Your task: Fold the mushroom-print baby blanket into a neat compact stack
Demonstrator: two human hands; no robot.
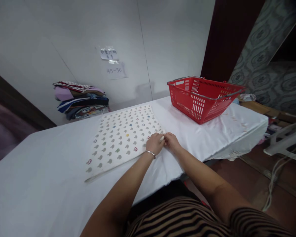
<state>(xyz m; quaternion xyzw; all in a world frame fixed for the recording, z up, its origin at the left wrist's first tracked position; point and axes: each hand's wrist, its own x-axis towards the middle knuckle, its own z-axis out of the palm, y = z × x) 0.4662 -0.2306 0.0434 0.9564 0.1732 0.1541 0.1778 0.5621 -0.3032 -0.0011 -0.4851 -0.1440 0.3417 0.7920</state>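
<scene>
A white printed cloth (123, 138) with rows of grey, red, green, blue and yellow motifs lies flat on the white-covered table (51, 171). It looks folded into layers along its near edge. My left hand (155, 144), with a bracelet at the wrist, is closed on the cloth's near right corner. Right beside it, my right hand (172, 142) pinches the same corner, fingers nearly touching the left ones. The fingertips partly hide the gripped fabric.
A red plastic basket (202, 102) with metal handles stands at the table's back right. A stack of folded clothes (81, 100) sits at the back left against the wall. Paper signs (114, 70) are taped above. A white plastic stool (286, 141) and a cable are at the right.
</scene>
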